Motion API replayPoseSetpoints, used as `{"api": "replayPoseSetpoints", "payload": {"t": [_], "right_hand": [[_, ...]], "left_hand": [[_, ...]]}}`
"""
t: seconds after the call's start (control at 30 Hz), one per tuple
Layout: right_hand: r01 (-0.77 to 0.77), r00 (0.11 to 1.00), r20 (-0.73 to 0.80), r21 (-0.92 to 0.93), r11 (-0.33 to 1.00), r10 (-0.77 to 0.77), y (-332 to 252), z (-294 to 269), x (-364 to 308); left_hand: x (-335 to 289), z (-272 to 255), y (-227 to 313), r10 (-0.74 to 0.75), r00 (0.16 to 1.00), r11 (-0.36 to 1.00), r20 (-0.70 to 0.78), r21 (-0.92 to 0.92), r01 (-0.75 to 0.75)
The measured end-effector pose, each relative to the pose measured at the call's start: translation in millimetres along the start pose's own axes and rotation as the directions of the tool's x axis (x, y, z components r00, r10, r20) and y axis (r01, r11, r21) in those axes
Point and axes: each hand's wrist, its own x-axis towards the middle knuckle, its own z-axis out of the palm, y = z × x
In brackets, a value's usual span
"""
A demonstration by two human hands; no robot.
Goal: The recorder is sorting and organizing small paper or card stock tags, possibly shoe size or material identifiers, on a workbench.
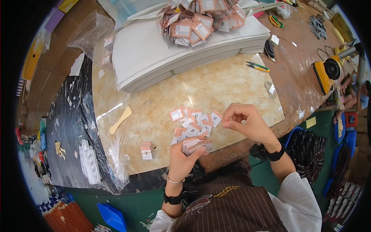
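Observation:
My left hand [179, 158] is closed round a small stack of pink-and-white paper tags [196, 145], held just above the table's near edge. To its right my right hand [249, 123] is raised, with thumb and fingertips pressed together; whatever they pinch, if anything, is too small to make out. Between and beyond the hands lies a loose spread of similar tags [193, 127], overlapping on the marbled board [228, 85]. Another small stack of tags [147, 150] sits by itself to the left of my left hand.
Behind, a thick stack of white sheets [150, 58] carries a large heap of tags [195, 29]. Thread snips [258, 67] and a pale flat stick [120, 120] lie on the board. Clear plastic strips [117, 160] hang at the left front edge. Far right stands a yellow-and-black tool [324, 75].

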Motion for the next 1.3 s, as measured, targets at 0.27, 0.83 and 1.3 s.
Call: {"api": "replayPoseSetpoints", "payload": {"t": [0.27, 0.83, 1.3], "right_hand": [[-0.041, 0.991, -0.079, 0.597, 0.801, 0.109, 5, 10, -3], [-0.225, 0.969, -0.050, 0.220, 0.949, 0.241, 3, 75, 2], [-0.441, 0.888, 0.333, 0.411, 0.798, 0.319, 21, 48, 24]], "left_hand": [[3, -1, -4, 0.028, 0.977, 0.981, -0.210, -0.183, -0.067], [-1, 7, -14, 0.432, 0.814, 0.885, -0.387, 0.356, -0.300], [4, -12, -3, 0.562, 0.826, 0.589, -0.039, 0.720, -0.366]]}}
